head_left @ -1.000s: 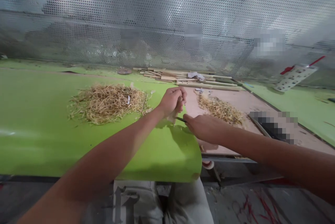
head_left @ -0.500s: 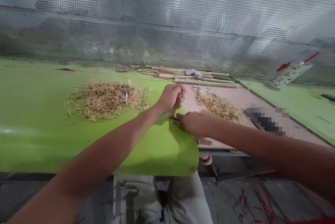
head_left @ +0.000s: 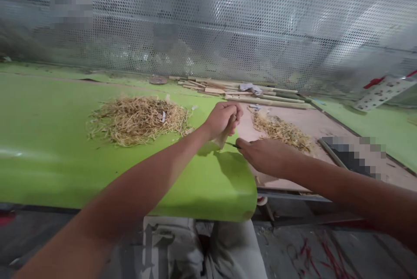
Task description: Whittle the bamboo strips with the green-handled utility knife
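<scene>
Out to the right comes the right hand (head_left: 260,156), farther from the left hand (head_left: 224,119) than half a second ago, and more of the pale piece (head_left: 222,140) shows below the fist; the whole view drifts a touch, too. Picking it up from the left: a loose heap of straw-like shavings (head_left: 140,120) lies well aside on the green counter (head_left: 182,196), apparently so the working spot stays free. Next, the left hand, curled tight round the pale piece, its lower end poking out over the counter, seemingly so the tool can reach it while the fist steadies it. Then the right hand, closed on a slim dark tool (head_left: 233,144), tip turned toward that piece; whether they touch, I can't tell. Behind the hands, wooden strips (head_left: 211,88) lie along the back, likely within easy reach, and a smaller shavings pile (head_left: 283,133) sits beyond the right hand.
</scene>
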`<action>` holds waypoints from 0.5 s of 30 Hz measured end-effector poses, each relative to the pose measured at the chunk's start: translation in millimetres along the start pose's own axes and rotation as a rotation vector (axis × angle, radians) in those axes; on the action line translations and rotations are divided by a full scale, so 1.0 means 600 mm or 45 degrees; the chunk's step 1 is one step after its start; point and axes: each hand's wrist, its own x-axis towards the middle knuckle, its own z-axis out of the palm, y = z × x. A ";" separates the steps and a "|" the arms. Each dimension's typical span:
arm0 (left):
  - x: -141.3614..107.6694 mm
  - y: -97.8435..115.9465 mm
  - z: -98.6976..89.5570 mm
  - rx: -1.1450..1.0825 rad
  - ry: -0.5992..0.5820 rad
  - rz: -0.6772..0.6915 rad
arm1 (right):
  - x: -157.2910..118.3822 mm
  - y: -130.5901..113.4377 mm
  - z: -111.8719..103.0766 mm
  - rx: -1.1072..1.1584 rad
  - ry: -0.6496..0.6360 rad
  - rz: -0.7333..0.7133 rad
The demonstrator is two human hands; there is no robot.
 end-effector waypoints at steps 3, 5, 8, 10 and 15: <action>-0.002 0.001 -0.001 -0.013 -0.010 0.014 | 0.005 0.001 -0.004 0.080 -0.015 -0.005; -0.003 0.002 0.000 -0.039 -0.023 0.018 | 0.013 -0.003 -0.007 0.139 -0.012 -0.016; -0.003 0.002 0.002 -0.069 -0.032 0.015 | 0.026 -0.013 -0.010 0.183 -0.024 -0.038; -0.004 0.003 0.004 -0.072 -0.017 0.005 | 0.031 -0.018 -0.010 0.185 -0.035 -0.065; -0.003 0.005 0.010 -0.061 0.091 -0.015 | 0.029 -0.025 -0.007 0.110 -0.039 -0.092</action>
